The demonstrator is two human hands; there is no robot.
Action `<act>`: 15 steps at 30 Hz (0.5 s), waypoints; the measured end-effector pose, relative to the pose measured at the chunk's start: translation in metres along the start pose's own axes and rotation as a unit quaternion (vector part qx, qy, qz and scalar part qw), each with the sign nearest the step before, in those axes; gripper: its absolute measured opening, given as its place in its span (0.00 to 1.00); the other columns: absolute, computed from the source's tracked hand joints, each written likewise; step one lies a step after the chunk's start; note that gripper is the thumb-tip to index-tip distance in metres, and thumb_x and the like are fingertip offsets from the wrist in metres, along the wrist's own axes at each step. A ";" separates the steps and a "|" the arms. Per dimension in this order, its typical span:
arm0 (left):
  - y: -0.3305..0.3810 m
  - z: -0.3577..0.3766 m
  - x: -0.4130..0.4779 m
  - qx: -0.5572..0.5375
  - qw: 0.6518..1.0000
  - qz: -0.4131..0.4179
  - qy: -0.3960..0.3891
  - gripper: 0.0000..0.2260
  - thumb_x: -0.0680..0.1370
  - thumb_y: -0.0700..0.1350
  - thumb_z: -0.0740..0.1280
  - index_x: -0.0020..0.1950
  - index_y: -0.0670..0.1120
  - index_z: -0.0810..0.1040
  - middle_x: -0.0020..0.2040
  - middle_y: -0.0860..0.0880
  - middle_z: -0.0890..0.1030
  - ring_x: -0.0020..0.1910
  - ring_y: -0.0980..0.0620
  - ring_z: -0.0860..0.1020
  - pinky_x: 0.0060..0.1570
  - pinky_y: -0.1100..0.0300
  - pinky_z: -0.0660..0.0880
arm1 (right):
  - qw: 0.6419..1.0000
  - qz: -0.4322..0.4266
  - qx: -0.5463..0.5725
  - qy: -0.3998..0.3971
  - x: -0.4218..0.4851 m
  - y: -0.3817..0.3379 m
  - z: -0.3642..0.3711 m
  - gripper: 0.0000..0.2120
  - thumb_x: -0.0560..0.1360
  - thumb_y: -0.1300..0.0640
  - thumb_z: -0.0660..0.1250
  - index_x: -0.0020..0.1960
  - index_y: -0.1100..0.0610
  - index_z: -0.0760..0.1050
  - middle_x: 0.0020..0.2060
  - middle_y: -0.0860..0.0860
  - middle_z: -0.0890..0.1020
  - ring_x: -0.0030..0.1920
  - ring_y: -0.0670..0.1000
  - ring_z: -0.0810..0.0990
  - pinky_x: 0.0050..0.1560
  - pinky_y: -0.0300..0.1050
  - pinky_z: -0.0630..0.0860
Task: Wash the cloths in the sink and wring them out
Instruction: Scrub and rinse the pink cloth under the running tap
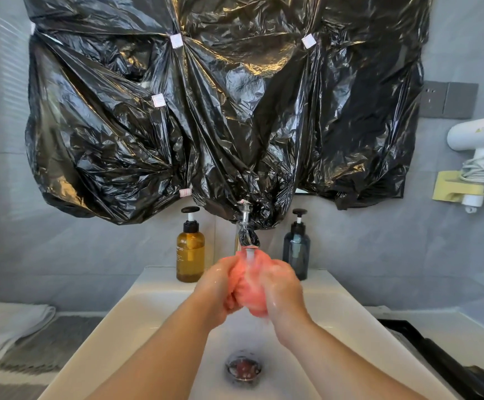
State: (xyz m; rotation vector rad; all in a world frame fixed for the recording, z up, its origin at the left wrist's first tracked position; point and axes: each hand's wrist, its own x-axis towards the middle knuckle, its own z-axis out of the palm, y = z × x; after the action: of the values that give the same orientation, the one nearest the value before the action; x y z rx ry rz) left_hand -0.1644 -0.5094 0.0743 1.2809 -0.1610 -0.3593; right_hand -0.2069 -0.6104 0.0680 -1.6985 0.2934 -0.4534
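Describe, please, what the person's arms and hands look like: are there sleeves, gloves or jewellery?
Both forearms are bare to the frame's edge: no sleeve, glove, watch or bracelet shows. The left hand and right hand are wet and glistening; no ring shows on the visible fingers.

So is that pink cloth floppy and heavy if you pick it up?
Probably floppy: the pink cloth is bunched into a soft wad between the left hand and right hand. Likely heavy for its size, since water from the tap runs onto it. It may drip too.
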 end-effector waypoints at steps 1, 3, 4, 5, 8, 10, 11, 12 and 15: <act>-0.002 0.002 0.004 0.036 0.999 0.022 0.015 0.14 0.77 0.54 0.68 0.42 0.45 0.82 0.29 0.47 0.80 0.25 0.50 0.77 0.26 0.63 0.72 | 0.999 0.030 0.020 0.005 0.006 0.001 -0.004 0.17 0.79 0.53 0.67 0.65 0.58 0.77 0.47 0.54 0.84 0.47 0.56 0.83 0.50 0.50 0.81; -0.005 0.006 0.007 0.076 0.995 0.059 0.031 0.19 0.76 0.58 0.69 0.51 0.42 0.83 0.35 0.41 0.83 0.30 0.44 0.80 0.30 0.58 0.74 | 0.985 0.041 0.166 0.003 0.007 0.012 -0.013 0.15 0.75 0.52 0.71 0.56 0.61 0.82 0.45 0.61 0.86 0.43 0.61 0.85 0.42 0.52 0.77; -0.006 0.008 0.005 0.059 0.996 0.061 0.029 0.19 0.77 0.57 0.69 0.55 0.42 0.82 0.36 0.40 0.82 0.31 0.43 0.81 0.30 0.57 0.75 | 0.977 0.034 0.208 -0.010 0.003 0.016 -0.013 0.15 0.73 0.50 0.72 0.52 0.61 0.82 0.43 0.63 0.86 0.39 0.61 0.84 0.37 0.51 0.75; -0.008 0.009 0.004 0.039 0.997 0.061 0.038 0.19 0.77 0.56 0.70 0.58 0.41 0.80 0.38 0.41 0.82 0.33 0.43 0.81 0.29 0.56 0.76 | 0.975 0.038 0.219 -0.021 0.001 0.018 -0.009 0.14 0.72 0.50 0.72 0.52 0.60 0.81 0.42 0.63 0.85 0.36 0.60 0.82 0.33 0.47 0.73; -0.011 0.005 0.002 -0.007 0.992 0.052 0.111 0.20 0.76 0.53 0.72 0.62 0.47 0.70 0.50 0.41 0.81 0.45 0.40 0.83 0.34 0.49 0.81 | 0.973 0.072 0.217 -0.036 -0.001 0.022 0.006 0.19 0.74 0.45 0.66 0.58 0.56 0.81 0.48 0.62 0.86 0.40 0.59 0.83 0.32 0.45 0.76; -0.012 0.003 0.001 -0.020 0.992 0.053 0.117 0.21 0.75 0.52 0.73 0.62 0.49 0.68 0.53 0.41 0.80 0.49 0.39 0.83 0.40 0.46 0.82 | 0.974 0.061 0.217 -0.011 -0.004 0.023 0.018 0.25 0.73 0.37 0.62 0.59 0.54 0.80 0.50 0.59 0.86 0.46 0.58 0.85 0.40 0.49 0.80; -0.011 0.004 0.001 -0.028 0.992 0.056 0.107 0.19 0.76 0.51 0.72 0.62 0.48 0.70 0.52 0.41 0.81 0.49 0.39 0.83 0.44 0.45 0.82 | 0.983 0.040 0.177 0.021 -0.008 0.021 0.022 0.26 0.75 0.36 0.59 0.59 0.53 0.80 0.48 0.56 0.85 0.47 0.57 0.84 0.44 0.50 0.81; -0.011 0.005 -0.001 -0.022 0.993 0.066 0.091 0.15 0.77 0.50 0.71 0.60 0.46 0.73 0.50 0.42 0.82 0.48 0.41 0.83 0.46 0.46 0.82 | 0.991 0.024 0.113 0.067 -0.010 0.023 0.026 0.27 0.75 0.35 0.56 0.57 0.54 0.79 0.45 0.53 0.84 0.45 0.55 0.84 0.45 0.50 0.82; -0.018 0.008 -0.003 0.026 0.996 0.076 0.043 0.07 0.79 0.45 0.65 0.45 0.44 0.80 0.38 0.44 0.81 0.38 0.45 0.81 0.41 0.50 0.79 | 0.995 -0.042 0.015 0.092 -0.008 0.027 0.026 0.21 0.77 0.45 0.56 0.43 0.61 0.78 0.28 0.48 0.77 0.29 0.49 0.79 0.33 0.43 0.79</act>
State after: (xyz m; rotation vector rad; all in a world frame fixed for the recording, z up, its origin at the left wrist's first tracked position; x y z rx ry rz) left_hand -0.1729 -0.5195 0.0599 1.3241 -0.1937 -0.1707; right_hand -0.2008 -0.5888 0.0365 -1.6462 0.3475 -0.6745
